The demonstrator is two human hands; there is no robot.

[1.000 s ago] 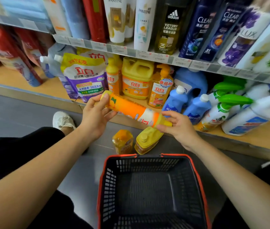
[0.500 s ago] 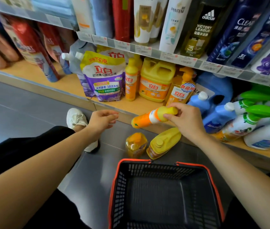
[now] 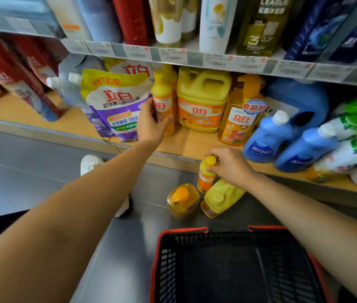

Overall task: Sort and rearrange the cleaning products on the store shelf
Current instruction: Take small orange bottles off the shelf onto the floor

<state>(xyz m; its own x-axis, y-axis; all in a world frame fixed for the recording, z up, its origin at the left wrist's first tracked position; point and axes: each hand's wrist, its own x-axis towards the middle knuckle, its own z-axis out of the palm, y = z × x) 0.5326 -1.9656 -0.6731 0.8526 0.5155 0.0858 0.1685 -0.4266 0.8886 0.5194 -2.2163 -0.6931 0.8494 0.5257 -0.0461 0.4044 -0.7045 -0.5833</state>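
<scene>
Both hands are grasping: my left hand (image 3: 151,125) wraps the slim yellow dish-soap bottle (image 3: 162,95) on the lower shelf (image 3: 186,145), between the purple refill pouch (image 3: 112,103) and the large yellow jug (image 3: 201,99). Bare wood lies before that jug, out to the shelf edge. My right hand (image 3: 231,166) holds the orange bottle (image 3: 204,180) by its cap, upright on the floor, just beside a yellow pump bottle (image 3: 183,199) and a yellow-capped jug (image 3: 221,197). Nearer me, the red-rimmed basket (image 3: 184,230) shows only black mesh.

Bright, even store light. Pale glare on the floor (image 3: 0,193) left of the basket (image 3: 157,259). Shelf edge (image 3: 197,59) above the basket bows, wide-angle. Bottles (image 3: 214,25) above it smeared, soft; price labels (image 3: 173,54) unreadable. Shadows faint.
</scene>
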